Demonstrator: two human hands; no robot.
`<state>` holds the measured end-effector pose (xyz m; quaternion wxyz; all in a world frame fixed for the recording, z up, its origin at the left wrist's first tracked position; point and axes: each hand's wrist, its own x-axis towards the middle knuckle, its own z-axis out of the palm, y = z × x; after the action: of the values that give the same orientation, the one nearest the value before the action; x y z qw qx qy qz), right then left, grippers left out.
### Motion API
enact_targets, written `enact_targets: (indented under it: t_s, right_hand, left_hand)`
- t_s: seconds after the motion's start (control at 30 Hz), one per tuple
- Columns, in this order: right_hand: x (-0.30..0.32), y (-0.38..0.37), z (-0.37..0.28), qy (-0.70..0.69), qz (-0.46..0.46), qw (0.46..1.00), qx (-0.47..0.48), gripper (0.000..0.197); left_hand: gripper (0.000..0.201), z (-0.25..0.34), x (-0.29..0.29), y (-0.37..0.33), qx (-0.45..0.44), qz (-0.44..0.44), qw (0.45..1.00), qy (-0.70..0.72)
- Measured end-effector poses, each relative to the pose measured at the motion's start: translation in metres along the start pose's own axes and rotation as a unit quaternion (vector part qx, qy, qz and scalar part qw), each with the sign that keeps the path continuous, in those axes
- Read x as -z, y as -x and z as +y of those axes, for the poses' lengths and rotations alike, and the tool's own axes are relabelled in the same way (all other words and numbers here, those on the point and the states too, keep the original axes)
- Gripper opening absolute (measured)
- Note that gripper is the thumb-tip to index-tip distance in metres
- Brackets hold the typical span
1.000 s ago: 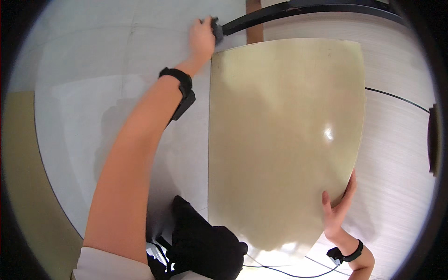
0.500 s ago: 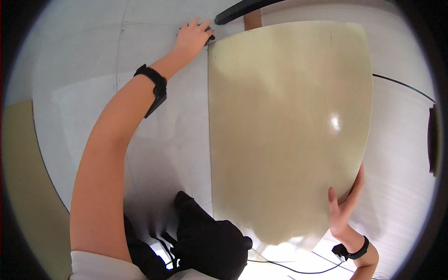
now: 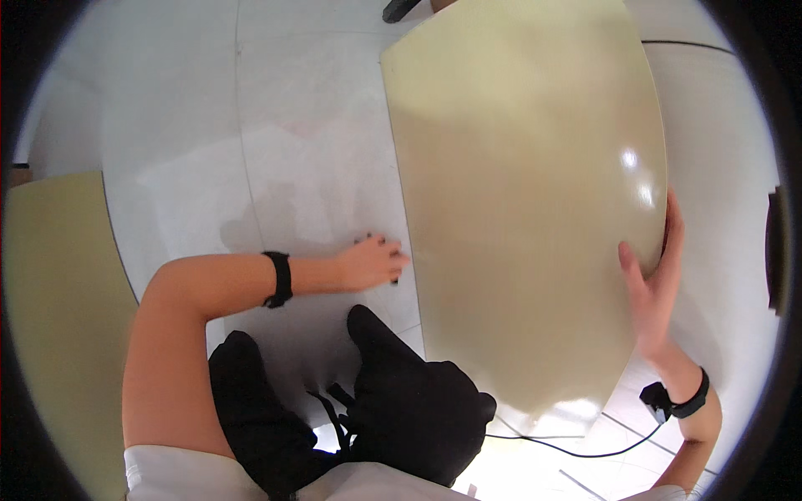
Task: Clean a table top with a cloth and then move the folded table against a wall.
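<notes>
A large glossy pale-yellow wooden panel [image 3: 518, 209] fills the middle and right, face up. My right hand [image 3: 660, 284] grips its right edge, thumb on the top face and fingers wrapped round the rim. To the left of the panel, close to its left edge, is my left hand [image 3: 376, 263]. It is slightly blurred, with fingers bent over a small dark thing that shows only in bits around them; its kind is hidden. Both wrists wear black bands.
A second pale-yellow panel [image 3: 63, 334] is at the far left. Light grey floor tiles [image 3: 309, 125] lie between the panels. My black-clad legs [image 3: 418, 409] are below. A dark cable [image 3: 576, 454] runs near my right wrist. A dark bar [image 3: 401, 10] shows beyond the panel.
My left hand has come back toward me from the panel's far left corner. The panel sits farther up and right in view, slightly turned; my right hand still holds its edge.
</notes>
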<state>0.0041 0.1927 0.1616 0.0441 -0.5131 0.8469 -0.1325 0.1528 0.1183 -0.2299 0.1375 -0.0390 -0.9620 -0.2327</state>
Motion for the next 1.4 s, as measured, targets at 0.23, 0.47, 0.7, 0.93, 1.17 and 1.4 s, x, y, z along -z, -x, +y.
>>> enact_targets:
  t_s: [0.23,0.47,0.7,0.93,1.17,1.4]
  right_hand:
    - [-0.012,0.015,0.006,0.009,0.019,1.000,0.021,0.063]
    - [-0.014,0.011,0.009,0.039,0.011,0.998,0.052,0.061]
    - [-0.019,0.019,0.022,-0.016,0.021,0.999,0.042,0.060]
    - [-0.015,0.014,0.027,0.033,0.027,0.998,0.050,0.060]
    - [-0.021,0.013,0.025,0.031,-0.005,0.998,0.049,0.058]
    - [-0.020,0.009,0.025,0.049,0.023,0.996,0.071,0.059]
  left_hand:
    - [0.014,-0.070,0.050,-0.039,0.079,-0.008,0.987,-0.138]
    - [0.018,-0.068,0.041,-0.021,0.167,0.026,0.972,-0.161]
    - [0.020,-0.067,0.055,-0.014,0.111,-0.015,0.990,-0.089]
    - [0.022,-0.071,0.047,-0.022,0.111,-0.023,0.989,-0.100]
    - [0.023,-0.097,0.061,-0.026,0.182,-0.011,0.978,-0.103]
    - [0.026,-0.037,0.029,-0.013,0.058,-0.114,0.992,-0.020]
